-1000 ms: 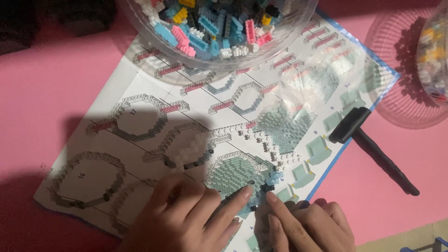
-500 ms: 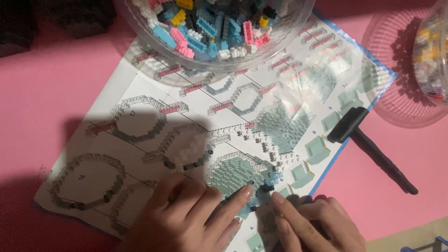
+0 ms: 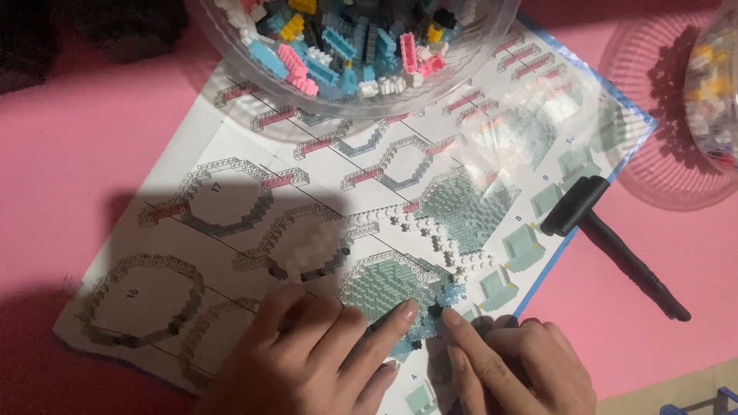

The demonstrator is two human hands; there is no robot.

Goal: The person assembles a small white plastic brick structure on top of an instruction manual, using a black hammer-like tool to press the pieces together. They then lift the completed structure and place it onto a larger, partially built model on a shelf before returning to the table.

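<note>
Dim, soft-focus view; dark shadow lower left.

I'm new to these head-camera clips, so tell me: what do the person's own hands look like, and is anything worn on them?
Both the left hand and the right hand are bare: no gloves, rings or watch show. No sleeve is visible; the frame cuts off near the wrists. The fingers are slim, with short, plain nails.

Instruction sheet [image 3: 231, 154]: printed paper, slight sheen where light falls, flat and smooth. Clear bowl [image 3: 492, 46]: transparent plastic, glossy, ribbed wall throwing glare. Bricks in bowl [image 3: 338, 46]: hard plastic, shiny, studded. Small pale-blue brick cluster [image 3: 446, 296] by fingertips [image 3: 406, 311]: same studded plastic. Black tool [image 3: 607, 238]: matt plastic, handle finely textured. Pink surface [image 3: 77, 138]: matt, smooth, material unclear. Second clear dish [image 3: 661, 154]: glossy ribbed plastic.
</note>
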